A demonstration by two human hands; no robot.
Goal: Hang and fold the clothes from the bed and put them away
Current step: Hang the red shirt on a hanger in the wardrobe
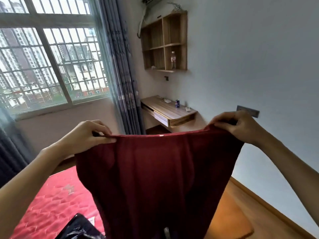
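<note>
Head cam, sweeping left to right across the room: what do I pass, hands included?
Window → left hand → curtain → dark red garment held up by its top edge → bottle on the wall shelf → blue can on the desk → right hand.

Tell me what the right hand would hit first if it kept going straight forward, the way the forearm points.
Probably the wall, near the grey wall plate just beyond the right hand. Nothing else shows in between, though depth is hard to judge.
</note>
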